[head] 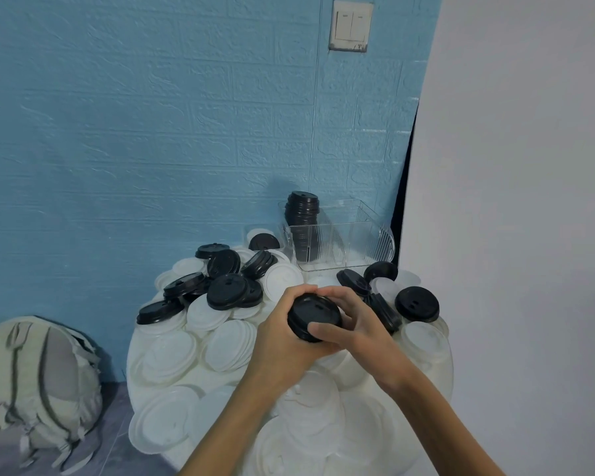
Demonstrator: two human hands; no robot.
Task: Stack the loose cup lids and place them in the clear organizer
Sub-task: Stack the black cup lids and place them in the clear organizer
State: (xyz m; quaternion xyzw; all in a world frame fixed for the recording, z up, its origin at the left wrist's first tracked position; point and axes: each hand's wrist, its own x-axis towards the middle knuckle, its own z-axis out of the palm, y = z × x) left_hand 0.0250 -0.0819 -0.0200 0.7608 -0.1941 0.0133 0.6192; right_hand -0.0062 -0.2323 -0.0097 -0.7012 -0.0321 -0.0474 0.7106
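Hands (318, 324) seemingly cup black lid stack (311, 312)

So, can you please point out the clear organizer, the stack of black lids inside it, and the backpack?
clear organizer (344, 247): head view, on its front wall.
stack of black lids (302, 209): head view, on the side of the stack, near its top.
backpack (42, 376): head view, on its front panel.
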